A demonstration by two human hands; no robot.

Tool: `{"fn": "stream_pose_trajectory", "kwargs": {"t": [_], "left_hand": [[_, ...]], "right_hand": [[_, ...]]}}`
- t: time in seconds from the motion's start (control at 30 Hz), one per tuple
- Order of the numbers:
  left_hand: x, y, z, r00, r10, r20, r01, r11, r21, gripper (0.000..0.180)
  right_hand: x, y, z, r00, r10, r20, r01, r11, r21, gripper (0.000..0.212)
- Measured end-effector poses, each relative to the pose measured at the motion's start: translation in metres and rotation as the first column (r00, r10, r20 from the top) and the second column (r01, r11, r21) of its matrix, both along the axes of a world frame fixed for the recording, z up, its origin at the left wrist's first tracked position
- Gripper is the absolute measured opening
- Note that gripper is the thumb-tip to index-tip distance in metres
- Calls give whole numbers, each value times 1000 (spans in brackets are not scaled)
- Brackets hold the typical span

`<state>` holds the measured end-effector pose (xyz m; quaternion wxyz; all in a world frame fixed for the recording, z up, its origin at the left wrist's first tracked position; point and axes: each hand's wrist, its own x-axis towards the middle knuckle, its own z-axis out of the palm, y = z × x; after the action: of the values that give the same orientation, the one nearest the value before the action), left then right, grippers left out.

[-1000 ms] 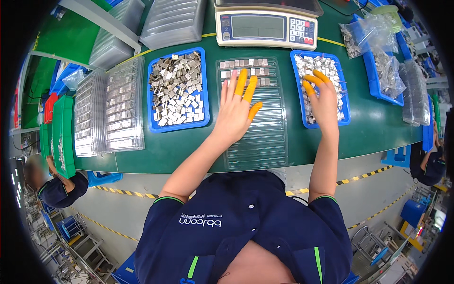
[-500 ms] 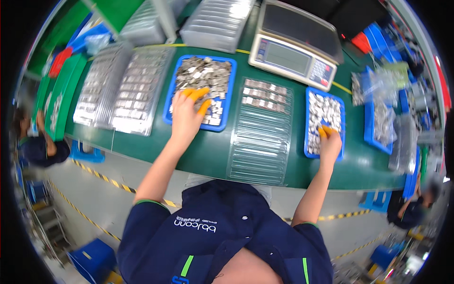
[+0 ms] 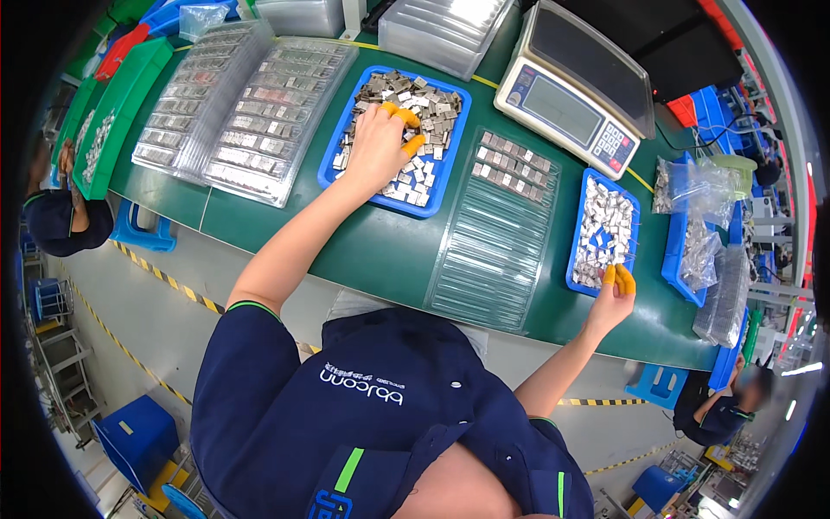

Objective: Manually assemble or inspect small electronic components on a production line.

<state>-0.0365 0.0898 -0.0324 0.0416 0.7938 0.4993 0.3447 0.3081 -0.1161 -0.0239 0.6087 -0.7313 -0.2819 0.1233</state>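
My left hand, with yellow finger cots, reaches into a blue tray heaped with small silvery metal parts. Its thumb stands apart from the curled fingers, close above the parts; I see nothing held. My right hand, also in yellow finger cots, is at the near right corner of a smaller blue tray of whitish metal pieces. Thumb and fingers are drawn together there; whatever is between them is hidden. Between the trays lies a clear ribbed plastic tray, its far rows filled with metal parts.
Filled clear plastic trays lie at left beside a green bin. A weighing scale and stacked clear trays stand at the back. Bagged parts sit in a blue bin at right. Other people work at both ends.
The view has swung, shifting the table in the picture. My right hand has drawn back from over the small tray's pieces to its near corner. My left hand stays in the larger tray.
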Motion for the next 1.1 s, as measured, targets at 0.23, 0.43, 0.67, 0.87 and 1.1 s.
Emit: {"fn": "stream_pose_trajectory", "kwargs": {"t": [0.23, 0.43, 0.67, 0.87, 1.1], "left_hand": [[-6, -5, 12, 1000, 13, -8, -13, 1000, 21, 18], [-1, -32, 42, 514, 244, 823, 605, 577, -549, 24], [38, -79, 42, 294, 283, 913, 796, 456, -398, 28], [47, -98, 33, 352, 272, 896, 773, 456, -442, 29], [48, -107, 31, 346, 375, 860, 812, 339, -474, 29]], "right_hand": [[-19, 6, 28, 974, -67, 217, 45, 994, 104, 23], [-84, 27, 40, 949, 299, -103, -281, 946, 161, 26], [-156, 56, 53, 728, 551, -407, -501, 834, 233, 24], [-162, 55, 46, 789, 562, -250, -529, 827, 191, 23], [-153, 50, 35, 772, 585, -249, -567, 810, 146, 24]]}}
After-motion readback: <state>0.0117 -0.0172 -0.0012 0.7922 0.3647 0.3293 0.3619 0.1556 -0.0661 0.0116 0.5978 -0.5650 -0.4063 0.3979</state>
